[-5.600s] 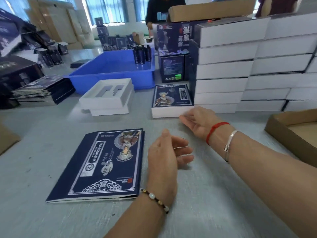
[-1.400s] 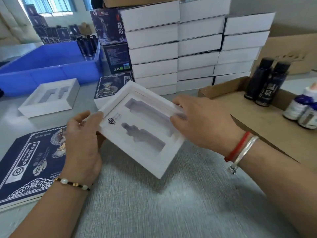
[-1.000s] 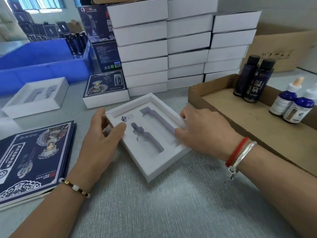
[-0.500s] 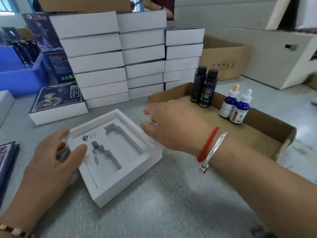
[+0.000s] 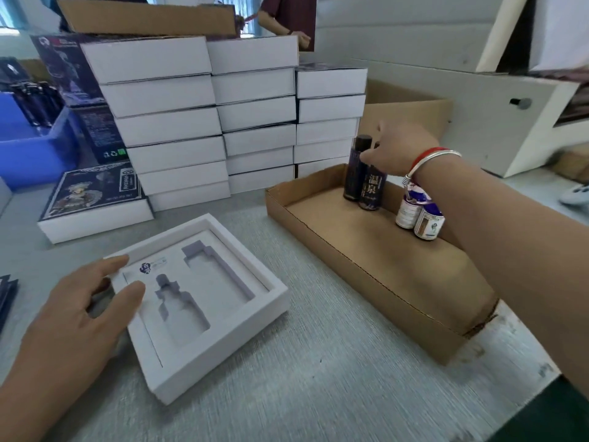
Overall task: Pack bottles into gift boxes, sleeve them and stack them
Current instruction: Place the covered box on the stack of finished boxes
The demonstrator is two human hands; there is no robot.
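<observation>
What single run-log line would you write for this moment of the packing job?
stage: fetching bottle | left hand: rests on white gift box | right hand: on tall dark bottles in cardboard tray | box slots: empty

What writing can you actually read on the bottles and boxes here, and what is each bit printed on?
"温泉": on the front tall dark bottle in the cardboard tray, which the right hand is reaching for.
Small dropper bottles: labels too small to read.
Logo sticker in the open white box, by the left hand: blurred.
Dark printed box: vertical label unreadable.
</observation>
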